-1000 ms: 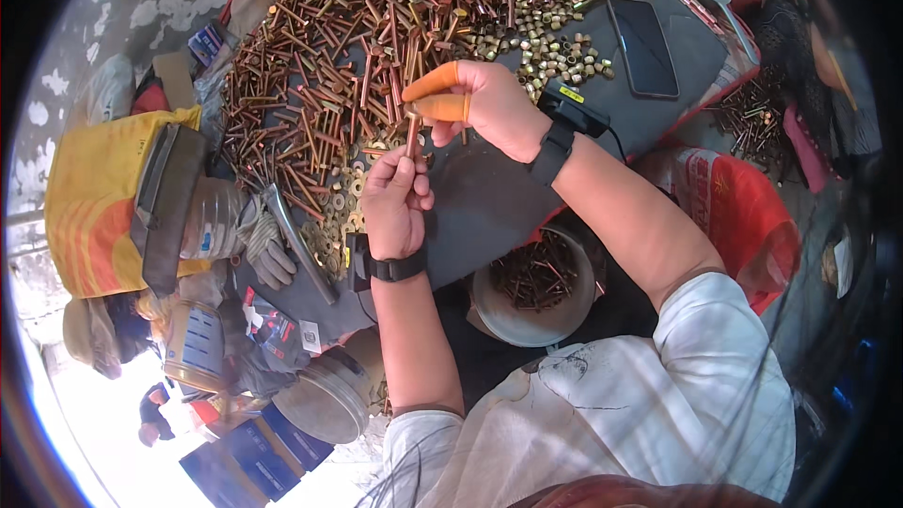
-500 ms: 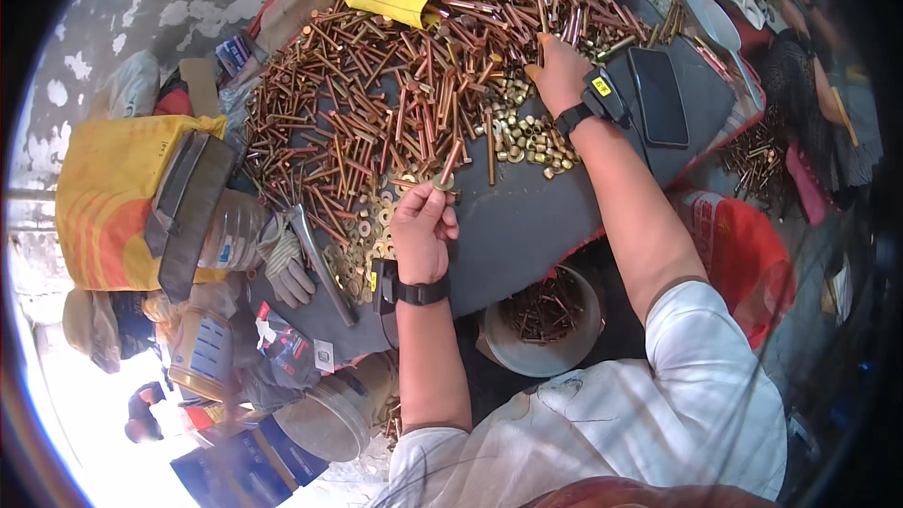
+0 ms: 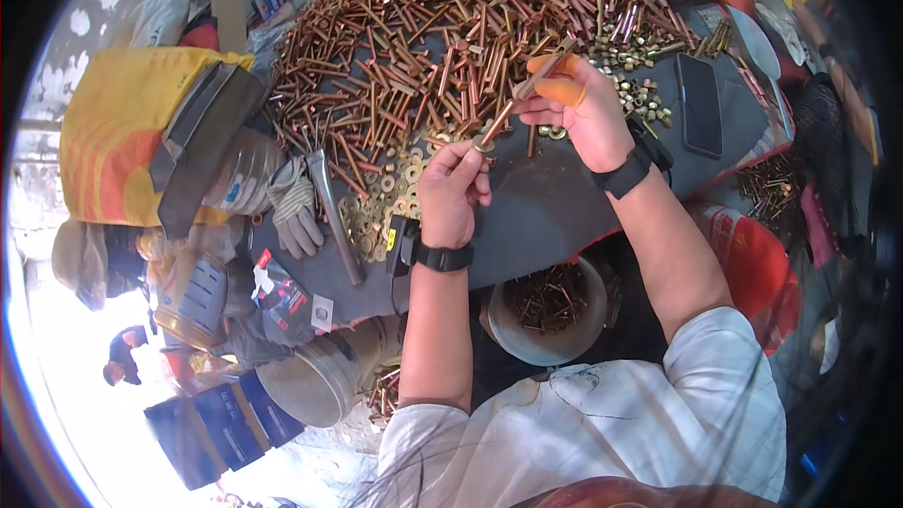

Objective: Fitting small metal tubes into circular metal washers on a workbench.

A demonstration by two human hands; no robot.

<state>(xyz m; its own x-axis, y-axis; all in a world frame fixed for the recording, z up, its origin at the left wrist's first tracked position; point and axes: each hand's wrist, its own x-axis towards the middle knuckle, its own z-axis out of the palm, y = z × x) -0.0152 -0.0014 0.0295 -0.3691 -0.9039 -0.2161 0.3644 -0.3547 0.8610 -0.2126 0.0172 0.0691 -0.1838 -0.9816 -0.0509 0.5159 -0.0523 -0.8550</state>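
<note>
My left hand (image 3: pixel 450 196) is closed, pinching the washer end of a copper-coloured bolt (image 3: pixel 497 126) that points up and to the right. My right hand (image 3: pixel 594 122), with orange covers on its thumb and a finger, is closed round a copper-coloured metal rod or tube (image 3: pixel 548 70). Its lower end meets the bolt's upper end, in line with it; whether one sits inside the other I cannot tell. Behind both hands spreads a heap of copper-coloured bolts (image 3: pixel 404 56). Loose flat washers (image 3: pixel 376 216) lie beside my left wrist, and brass-coloured nuts (image 3: pixel 644 99) beyond my right wrist.
A phone (image 3: pixel 699 105) lies on the right of the dark tabletop (image 3: pixel 527 207). To the left are a metal bar (image 3: pixel 335 216) and a striped glove (image 3: pixel 295 212). Below the front edge stands a bucket (image 3: pixel 541 353) with bolts inside; a red bag (image 3: pixel 752 263) is at right.
My right hand has come back from the nuts toward my left hand and now holds a copper-coloured rod or tube against the bolt. My left hand keeps its pinch. The whole view has shifted.
</note>
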